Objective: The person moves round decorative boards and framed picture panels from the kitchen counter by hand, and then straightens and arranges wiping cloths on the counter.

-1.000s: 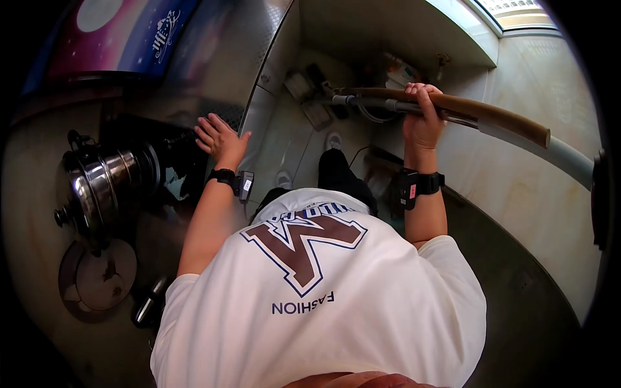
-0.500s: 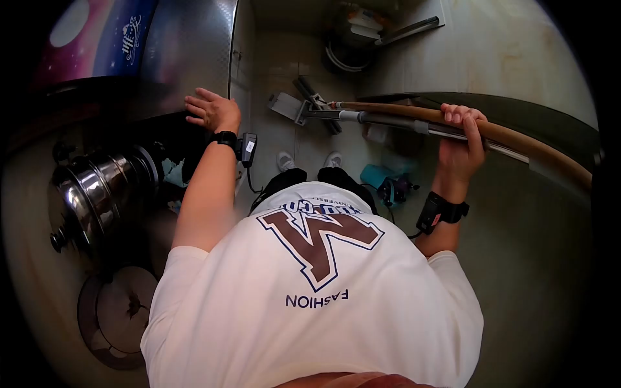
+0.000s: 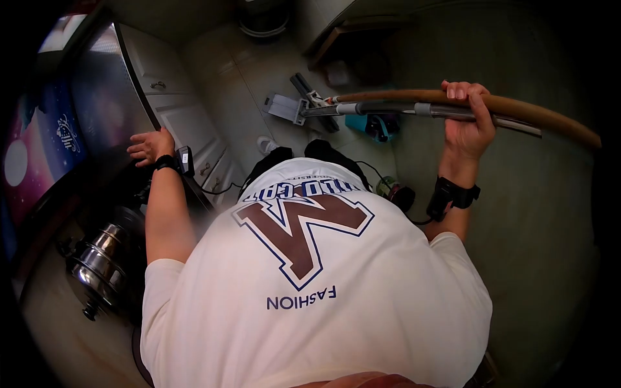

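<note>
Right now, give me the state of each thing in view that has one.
Left hand: open, holding nothing
Right hand: closed around the brown pole
Brown pole: held
Metal pole: alongside the brown pole
Cabinet door: shut
Metal pot: lid on
Wrist devices: strapped on

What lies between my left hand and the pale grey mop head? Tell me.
In the head view, white cabinet doors and then tiled floor lie between your left hand and the pale grey mop head.
</note>
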`<state>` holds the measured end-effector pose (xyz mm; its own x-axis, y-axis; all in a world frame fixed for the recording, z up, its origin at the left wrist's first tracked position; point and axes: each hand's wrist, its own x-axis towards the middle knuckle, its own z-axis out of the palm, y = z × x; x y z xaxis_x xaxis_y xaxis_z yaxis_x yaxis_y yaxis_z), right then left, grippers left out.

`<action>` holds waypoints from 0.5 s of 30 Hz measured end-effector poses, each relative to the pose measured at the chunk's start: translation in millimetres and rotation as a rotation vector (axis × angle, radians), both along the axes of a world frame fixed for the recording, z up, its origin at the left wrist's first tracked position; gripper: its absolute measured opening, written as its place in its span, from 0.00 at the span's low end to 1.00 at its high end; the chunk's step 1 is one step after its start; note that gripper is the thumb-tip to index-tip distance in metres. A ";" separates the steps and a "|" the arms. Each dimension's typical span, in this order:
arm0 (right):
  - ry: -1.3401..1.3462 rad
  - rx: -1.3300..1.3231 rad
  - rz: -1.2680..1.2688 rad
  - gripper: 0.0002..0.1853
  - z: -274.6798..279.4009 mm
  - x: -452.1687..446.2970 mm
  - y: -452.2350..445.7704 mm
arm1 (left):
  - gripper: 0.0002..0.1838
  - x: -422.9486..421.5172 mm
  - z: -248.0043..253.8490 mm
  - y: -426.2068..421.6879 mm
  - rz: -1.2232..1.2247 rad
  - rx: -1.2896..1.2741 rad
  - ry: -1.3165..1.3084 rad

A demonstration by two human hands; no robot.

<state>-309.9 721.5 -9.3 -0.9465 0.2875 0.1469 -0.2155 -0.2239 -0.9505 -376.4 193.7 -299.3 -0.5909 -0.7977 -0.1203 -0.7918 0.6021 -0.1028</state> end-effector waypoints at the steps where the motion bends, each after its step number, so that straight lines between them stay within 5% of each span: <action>1: 0.010 0.001 -0.015 0.04 4.7 7.3 6.3 | 0.53 0.3 2.0 0.8 0.004 0.019 0.008; 10: 0.070 0.182 -0.265 0.05 99.6 45.0 81.8 | 0.58 -2.1 -8.6 -4.2 0.034 -0.004 -0.086; 11: 0.096 0.181 -0.309 0.05 61.5 46.6 102.5 | 0.58 -2.5 -25.3 -11.5 0.041 -0.043 -0.094; 15: 0.138 0.203 -0.478 0.06 68.5 46.8 153.4 | 0.64 -4.2 -51.1 -37.8 0.033 -0.016 -0.163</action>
<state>-263.1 874.9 59.1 -0.6849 0.6343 0.3585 -0.3745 0.1155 -0.9200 -380.7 156.0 -350.4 -0.5384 -0.8187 -0.1994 -0.7830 0.5736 -0.2407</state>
